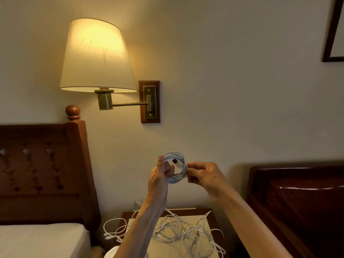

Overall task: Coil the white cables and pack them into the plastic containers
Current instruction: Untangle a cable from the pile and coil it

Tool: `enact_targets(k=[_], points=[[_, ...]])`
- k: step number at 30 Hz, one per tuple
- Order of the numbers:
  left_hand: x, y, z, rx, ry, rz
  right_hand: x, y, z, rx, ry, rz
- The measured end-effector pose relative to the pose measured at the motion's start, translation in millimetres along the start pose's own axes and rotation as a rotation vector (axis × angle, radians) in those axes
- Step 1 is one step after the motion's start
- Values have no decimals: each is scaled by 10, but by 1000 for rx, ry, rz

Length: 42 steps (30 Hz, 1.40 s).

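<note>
A pale wall [232, 90] fills most of the view, with a lit lamp [96, 56] on a swing arm above a dark wooden headboard [41, 172] and a strip of white bed [41, 239] at the lower left; a glossy dark piece of furniture [301, 198] stands at the right. Low in the middle, a small tabletop [212, 214] carries a loose tangle of white cables [182, 229], some loops spilling over its left edge. No plastic container can be clearly made out here; a pale rounded shape at the bottom edge is too cut off to name. Held up well above that tangle, between the two hands, is the coiled cable [177, 167], a tidy ring standing roughly upright and facing the camera, with one dark-tipped connector end lying across its middle. The left hand [161, 175] has its fingers curled round the ring's left side, thumb upright against the loops, so that grip carries the coil. The right hand [202, 174] pinches the ring's right edge with curled fingertips. Both hands are touching the coil, one on each side, so the ring's plane lies across the line between them. Judging from this, the winding looks nearly finished, and the next move probably turns on tucking the free end in while the left grip keeps the loops together, then lowering the coil towards wherever a container sits, out of view.
</note>
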<state>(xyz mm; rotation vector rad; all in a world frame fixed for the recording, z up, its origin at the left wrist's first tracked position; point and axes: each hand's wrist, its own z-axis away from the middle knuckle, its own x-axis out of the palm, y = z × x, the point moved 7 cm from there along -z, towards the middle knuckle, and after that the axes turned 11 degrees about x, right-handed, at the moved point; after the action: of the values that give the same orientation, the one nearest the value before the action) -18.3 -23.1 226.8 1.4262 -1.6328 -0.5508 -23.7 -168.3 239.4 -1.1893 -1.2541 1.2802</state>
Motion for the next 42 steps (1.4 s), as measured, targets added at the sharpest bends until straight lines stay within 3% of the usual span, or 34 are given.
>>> enact_targets(k=[3, 7, 12, 16, 21, 28, 32, 36, 42], points=[[-14, -48, -5, -16, 41, -24, 30, -54, 38, -26, -92, 84], [-18, -101, -17, -32, 53, -97, 99, -21, 92, -31, -260, -7], [73, -152, 68, -64, -9, -43, 15, 94, 45, -136, 19, -2], [18, -217, 121, -129, -151, -74, -34, 238, -1, -103, 31, -78], [-191, -203, 216, 14, -291, -310, -108, 546, 14, -11, 14, -54], [-378, -1065, 1036, -245, -472, -530, -457, 1567, 300, 142, 59, 304], [-260, -1597, 1770, -261, -631, -782, -798, 2331, 609, 255, 57, 676], [-124, -1998, 2264, -233, -764, -1006, -1012, 2971, 767, 388, 102, 779], [-37, -2134, 2627, -85, -950, -1308, -1115, 3259, 769, 419, 272, 1156]])
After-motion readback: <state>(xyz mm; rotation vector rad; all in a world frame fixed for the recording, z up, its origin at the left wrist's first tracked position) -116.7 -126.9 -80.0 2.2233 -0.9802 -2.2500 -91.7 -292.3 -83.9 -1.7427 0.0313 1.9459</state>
